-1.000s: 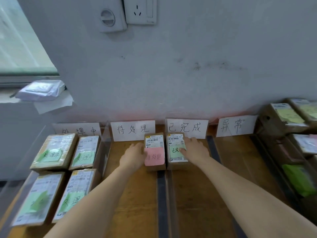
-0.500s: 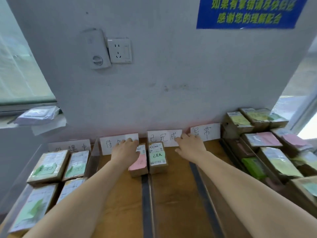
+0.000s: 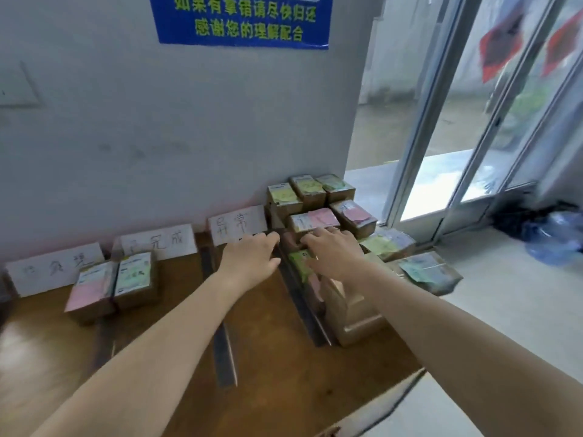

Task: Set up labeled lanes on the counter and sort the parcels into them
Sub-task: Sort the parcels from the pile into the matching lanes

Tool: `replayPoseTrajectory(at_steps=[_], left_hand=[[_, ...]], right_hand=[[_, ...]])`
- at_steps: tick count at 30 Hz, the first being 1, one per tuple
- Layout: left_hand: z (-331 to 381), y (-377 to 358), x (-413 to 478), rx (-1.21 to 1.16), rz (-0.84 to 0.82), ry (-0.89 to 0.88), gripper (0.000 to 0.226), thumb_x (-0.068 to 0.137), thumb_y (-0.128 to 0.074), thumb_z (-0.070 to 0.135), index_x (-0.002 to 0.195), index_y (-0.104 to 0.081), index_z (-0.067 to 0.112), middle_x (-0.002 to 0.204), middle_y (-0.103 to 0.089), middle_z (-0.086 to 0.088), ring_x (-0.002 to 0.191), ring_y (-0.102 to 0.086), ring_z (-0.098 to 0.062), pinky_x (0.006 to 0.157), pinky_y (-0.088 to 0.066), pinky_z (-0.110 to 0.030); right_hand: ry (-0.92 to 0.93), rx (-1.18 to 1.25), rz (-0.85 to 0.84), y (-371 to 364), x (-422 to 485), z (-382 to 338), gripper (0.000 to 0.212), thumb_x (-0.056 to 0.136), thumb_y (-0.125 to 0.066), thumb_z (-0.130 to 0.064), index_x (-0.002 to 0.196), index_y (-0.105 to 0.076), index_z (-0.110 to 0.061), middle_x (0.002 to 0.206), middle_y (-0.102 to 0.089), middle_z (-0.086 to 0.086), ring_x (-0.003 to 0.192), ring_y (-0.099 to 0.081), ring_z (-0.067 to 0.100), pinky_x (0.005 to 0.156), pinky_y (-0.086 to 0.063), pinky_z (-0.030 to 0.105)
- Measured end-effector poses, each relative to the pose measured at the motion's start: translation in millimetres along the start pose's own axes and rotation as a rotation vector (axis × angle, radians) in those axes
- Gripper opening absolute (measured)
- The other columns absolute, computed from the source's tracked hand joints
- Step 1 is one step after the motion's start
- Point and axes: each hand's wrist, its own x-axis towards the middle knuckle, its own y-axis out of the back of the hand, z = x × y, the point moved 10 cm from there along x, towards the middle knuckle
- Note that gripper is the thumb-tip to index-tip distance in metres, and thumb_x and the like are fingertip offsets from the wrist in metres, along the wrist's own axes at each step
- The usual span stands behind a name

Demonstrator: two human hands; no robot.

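Both my hands reach toward the pile of unsorted parcels (image 3: 334, 203) at the right end of the wooden counter (image 3: 176, 323). My left hand (image 3: 252, 258) hovers in front of the rightmost white lane label (image 3: 238, 228), fingers loosely extended and holding nothing. My right hand (image 3: 334, 250) lies over a parcel with a green note (image 3: 298, 263), below a parcel with a pink note (image 3: 315, 219); its grip is unclear. Two sorted parcels stand side by side: a pink-noted one (image 3: 90, 288) and a green-noted one (image 3: 134, 279), under two more lane labels (image 3: 157, 242).
Dark tape strips (image 3: 224, 351) divide the counter into lanes. More taped brown parcels (image 3: 426, 272) lie at the counter's right end. A blue notice (image 3: 243, 20) hangs on the grey wall. Glass doors (image 3: 473, 121) and a blue water jug (image 3: 555, 238) on the floor are to the right.
My view has swung right. Both hands left the two sorted parcels and moved right to the unsorted pile; the left lanes with several parcels are out of view.
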Motion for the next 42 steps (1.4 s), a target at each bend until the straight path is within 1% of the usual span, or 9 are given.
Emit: replayPoseTrajectory(at_steps=[4, 10, 18, 21, 27, 32, 37, 40, 42], left_hand=[[62, -5, 24, -0.022, 0.027, -0.087, 0.037, 0.094, -0.049, 0.042, 0.127, -0.049, 0.025, 0.112, -0.063, 0.002, 0.099, -0.061, -0.02, 0.079, -0.051, -0.034], [89, -33, 64, -0.044, 0.018, -0.128, 0.04, 0.093, -0.05, 0.043, 0.13, -0.05, 0.026, 0.113, -0.063, 0.003, 0.099, -0.061, -0.017, 0.074, -0.047, -0.029], [116, -70, 140, -0.074, -0.033, -0.2, 0.041, 0.094, -0.049, 0.041, 0.132, -0.049, 0.026, 0.122, -0.061, 0.002, 0.11, -0.058, -0.02, 0.085, -0.047, -0.035], [133, -85, 158, -0.053, -0.082, -0.228, 0.04, 0.094, -0.048, 0.041, 0.132, -0.049, 0.025, 0.123, -0.06, 0.0, 0.112, -0.057, -0.022, 0.087, -0.045, -0.036], [147, -109, 181, -0.039, -0.174, -0.209, 0.038, 0.095, -0.047, 0.041, 0.129, -0.049, 0.025, 0.12, -0.059, 0.001, 0.111, -0.055, -0.022, 0.088, -0.044, -0.038], [142, -131, 200, -0.034, -0.238, -0.093, 0.039, 0.094, -0.047, 0.039, 0.131, -0.048, 0.024, 0.125, -0.056, 0.001, 0.118, -0.051, -0.02, 0.091, -0.044, -0.037], [110, -177, 198, -0.156, -0.397, 0.206, 0.046, 0.095, -0.045, 0.03, 0.14, -0.041, 0.019, 0.135, -0.046, -0.006, 0.123, -0.045, -0.025, 0.094, -0.047, -0.042], [83, -196, 189, -0.284, -0.436, 0.435, 0.057, 0.095, -0.045, 0.026, 0.148, -0.025, 0.016, 0.142, -0.037, -0.012, 0.126, -0.041, -0.03, 0.099, -0.043, -0.045], [75, -207, 181, -0.332, -0.487, 0.554, 0.069, 0.095, -0.047, 0.032, 0.152, -0.011, 0.019, 0.149, -0.028, -0.015, 0.132, -0.036, -0.036, 0.105, -0.038, -0.047]], right_hand=[[-0.087, 0.054, -0.036, -9, -26, 80, 0.048, 0.094, -0.053, -0.044, 0.138, -0.044, -0.027, 0.136, -0.049, 0.003, 0.121, -0.051, 0.03, 0.093, -0.044, 0.043], [-0.178, 0.133, -0.017, -21, -29, 159, 0.043, 0.094, -0.054, -0.043, 0.135, -0.049, -0.031, 0.132, -0.052, -0.001, 0.111, -0.057, 0.024, 0.084, -0.047, 0.035], [-0.267, 0.08, -0.148, -53, -5, 240, 0.053, 0.093, -0.058, -0.04, 0.142, -0.042, -0.029, 0.139, -0.047, 0.001, 0.116, -0.055, 0.024, 0.09, -0.05, 0.038], [-0.274, 0.068, -0.213, -71, 4, 261, 0.058, 0.09, -0.063, -0.038, 0.144, -0.04, -0.03, 0.138, -0.048, 0.002, 0.116, -0.053, 0.023, 0.088, -0.051, 0.036], [-0.175, 0.006, -0.359, -116, 29, 287, 0.083, 0.08, -0.07, -0.052, 0.149, -0.028, -0.032, 0.146, -0.039, 0.003, 0.127, -0.042, 0.028, 0.094, -0.048, 0.041], [0.06, -0.133, -0.444, -142, 60, 291, 0.103, 0.076, -0.075, -0.048, 0.154, -0.01, -0.034, 0.159, -0.018, 0.004, 0.142, -0.023, 0.033, 0.106, -0.037, 0.05], [0.262, -0.212, -0.501, -172, 80, 291, 0.107, 0.078, -0.076, -0.035, 0.154, 0.0, -0.036, 0.16, -0.013, 0.003, 0.145, -0.017, 0.033, 0.106, -0.036, 0.052], [0.333, -0.22, -0.515, -182, 84, 289, 0.116, 0.074, -0.079, -0.039, 0.154, 0.004, -0.032, 0.158, -0.015, 0.005, 0.143, -0.021, 0.033, 0.105, -0.036, 0.051], [0.36, -0.201, -0.5, -183, 88, 287, 0.12, 0.07, -0.081, -0.041, 0.155, 0.004, -0.029, 0.157, -0.016, 0.005, 0.142, -0.023, 0.033, 0.104, -0.038, 0.049]])
